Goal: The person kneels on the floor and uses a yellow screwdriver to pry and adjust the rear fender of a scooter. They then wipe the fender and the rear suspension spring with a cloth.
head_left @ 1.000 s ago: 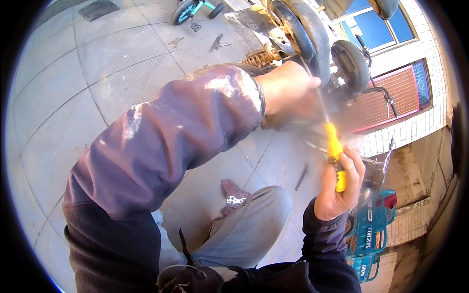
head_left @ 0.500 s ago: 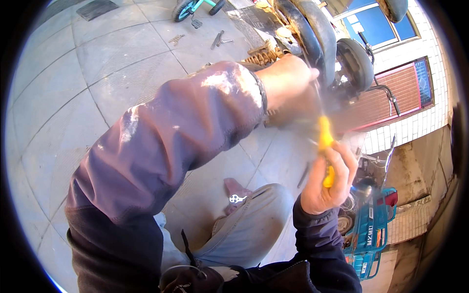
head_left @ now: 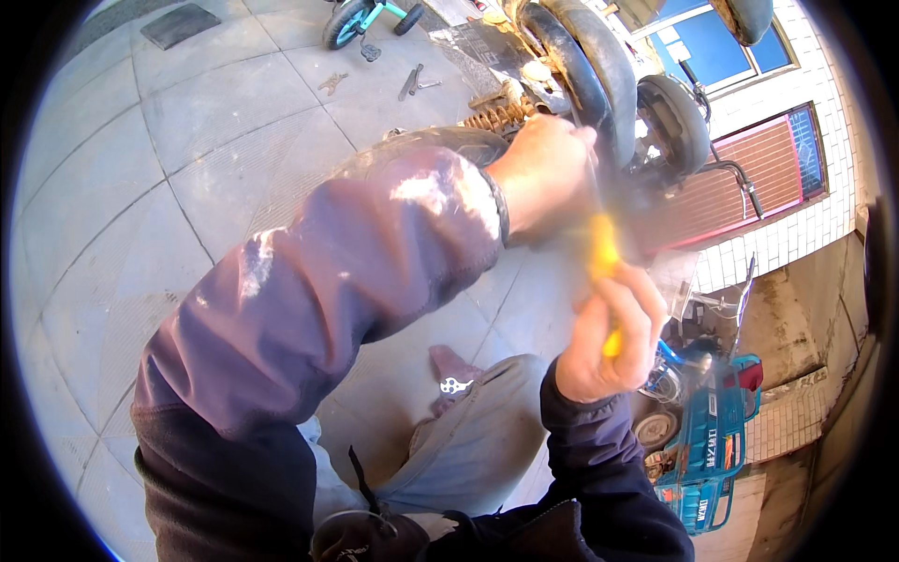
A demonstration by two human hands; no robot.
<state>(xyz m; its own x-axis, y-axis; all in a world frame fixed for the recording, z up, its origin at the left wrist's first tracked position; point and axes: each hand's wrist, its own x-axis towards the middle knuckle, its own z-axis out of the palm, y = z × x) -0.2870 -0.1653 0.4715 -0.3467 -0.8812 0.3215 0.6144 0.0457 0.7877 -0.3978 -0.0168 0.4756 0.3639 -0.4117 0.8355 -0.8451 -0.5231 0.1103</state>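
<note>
My right hand [head_left: 613, 332] is wrapped round the yellow handle of a screwdriver [head_left: 604, 245], whose thin shaft points up and away from me. The handle is blurred by motion. My left hand [head_left: 543, 173] is curled close to the shaft's far end, with its thumb side beside the shaft. What the left fingers hold is hidden behind the hand. Just beyond it are a rusty coil spring [head_left: 496, 119] and a dark curved tyre or mudguard [head_left: 582, 80] of a vehicle. Another tyre [head_left: 435, 140] shows partly behind my left forearm.
Two wrenches [head_left: 412, 82] lie on the paved floor [head_left: 215, 122], near a small metal part [head_left: 332, 82]. A child's bike [head_left: 370, 19] stands at the far left. At right are handlebars [head_left: 740, 178] and a teal cargo vehicle [head_left: 702, 431]. My bent knee [head_left: 496, 403] is below.
My right hand and the screwdriver have shifted slightly left and up. My left hand has moved a little left, staying curled near the shaft.
</note>
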